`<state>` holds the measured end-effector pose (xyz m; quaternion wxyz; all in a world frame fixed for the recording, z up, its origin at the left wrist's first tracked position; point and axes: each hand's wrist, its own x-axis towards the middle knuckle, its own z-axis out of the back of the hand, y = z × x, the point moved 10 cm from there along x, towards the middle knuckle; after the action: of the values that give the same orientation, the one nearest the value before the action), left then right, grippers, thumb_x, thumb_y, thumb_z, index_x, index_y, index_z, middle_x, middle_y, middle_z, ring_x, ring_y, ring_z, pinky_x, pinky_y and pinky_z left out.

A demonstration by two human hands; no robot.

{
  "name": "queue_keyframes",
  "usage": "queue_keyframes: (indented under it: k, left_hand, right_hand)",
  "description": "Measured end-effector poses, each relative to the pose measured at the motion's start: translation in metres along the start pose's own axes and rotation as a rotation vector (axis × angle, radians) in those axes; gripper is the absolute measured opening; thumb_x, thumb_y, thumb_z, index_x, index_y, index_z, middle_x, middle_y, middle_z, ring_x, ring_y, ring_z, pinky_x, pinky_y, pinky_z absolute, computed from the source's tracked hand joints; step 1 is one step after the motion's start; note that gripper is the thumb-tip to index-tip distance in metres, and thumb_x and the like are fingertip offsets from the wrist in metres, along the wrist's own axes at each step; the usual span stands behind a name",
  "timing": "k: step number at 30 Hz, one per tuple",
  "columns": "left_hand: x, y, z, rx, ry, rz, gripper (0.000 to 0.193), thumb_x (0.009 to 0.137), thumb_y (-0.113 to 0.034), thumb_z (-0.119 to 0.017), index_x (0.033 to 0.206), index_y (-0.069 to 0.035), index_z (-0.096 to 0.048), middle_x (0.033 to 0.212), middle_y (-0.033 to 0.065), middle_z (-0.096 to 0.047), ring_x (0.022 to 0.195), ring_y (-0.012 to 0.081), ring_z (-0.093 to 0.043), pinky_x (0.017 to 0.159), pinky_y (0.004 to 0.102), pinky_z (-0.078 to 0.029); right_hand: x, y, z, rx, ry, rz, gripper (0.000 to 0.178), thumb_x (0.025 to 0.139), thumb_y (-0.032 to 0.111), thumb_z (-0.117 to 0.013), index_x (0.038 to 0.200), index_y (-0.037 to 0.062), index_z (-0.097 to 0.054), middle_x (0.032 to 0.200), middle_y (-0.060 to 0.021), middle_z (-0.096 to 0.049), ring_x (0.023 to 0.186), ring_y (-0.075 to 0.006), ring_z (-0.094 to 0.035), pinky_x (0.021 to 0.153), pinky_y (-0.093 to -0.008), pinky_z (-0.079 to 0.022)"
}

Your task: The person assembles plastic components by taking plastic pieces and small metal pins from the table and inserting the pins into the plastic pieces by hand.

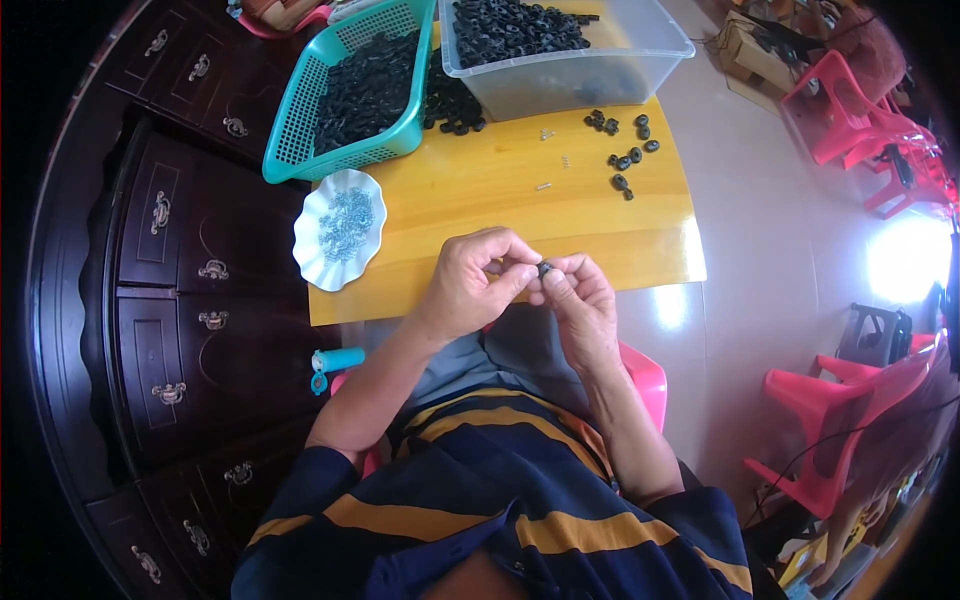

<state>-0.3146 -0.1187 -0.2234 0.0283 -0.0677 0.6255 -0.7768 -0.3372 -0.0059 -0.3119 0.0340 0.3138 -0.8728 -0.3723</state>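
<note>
Over the near edge of the yellow table (450, 200), my two hands meet at the fingertips. My right hand (582, 305) pinches a small black plastic part (544, 268) between thumb and fingers. Thumb and forefinger of my left hand (475, 285) are pressed together against the part's left side; whatever they grip is too small to make out. Beyond my hands lie a few tiny metallic pieces, perhaps springs (544, 186). Several loose black parts (635, 157) sit at the table's right. A white scalloped dish (308, 240) of small shiny pieces stands to the left.
A green perforated basket (285, 140) and a clear plastic bin (560, 90), both with many black parts, stand at the far side. More black parts (455, 105) are heaped between them. Dark drawers (160, 220) line the left; pink chairs (830, 420) and another person's arm (840, 530) are at right.
</note>
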Motion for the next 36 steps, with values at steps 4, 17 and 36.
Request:
queue_keyframes:
  k: [4,17,36]
  left_hand:
    - [-0.001,0.002,-0.001,-0.01,0.04,0.007,0.006,0.089,0.007,-0.063,0.092,0.004,-0.065,0.083,0.0062,-0.069,0.077,0.0112,-0.07,0.068,0.0237,-0.057]
    - [0.005,0.026,0.0,0.023,0.304,0.118,0.005,0.088,0.005,-0.067,0.091,0.001,-0.066,0.087,0.0033,-0.068,0.082,0.0083,-0.065,0.074,0.0228,-0.052]
    - [-0.006,-0.012,0.0,0.06,0.02,-0.147,0.01,0.088,0.008,-0.065,0.096,0.003,-0.065,0.092,0.008,-0.067,0.084,0.013,-0.068,0.074,0.0255,-0.056]
  right_hand:
    - [0.0,-0.002,0.001,0.014,0.027,0.009,0.007,0.098,0.006,-0.06,0.104,0.0014,-0.058,0.092,-0.0077,-0.069,0.08,-0.0111,-0.064,0.076,-0.0239,-0.053]
    - [-0.002,-0.005,0.004,-0.205,0.025,-0.028,0.006,0.097,0.005,-0.062,0.101,0.002,-0.058,0.087,-0.0072,-0.067,0.076,-0.0122,-0.063,0.073,-0.0243,-0.052]
    - [0.002,0.007,-0.002,-0.007,0.039,0.069,0.011,0.099,0.007,-0.059,0.108,0.0017,-0.056,0.095,-0.0077,-0.068,0.083,-0.0116,-0.064,0.078,-0.0237,-0.052]
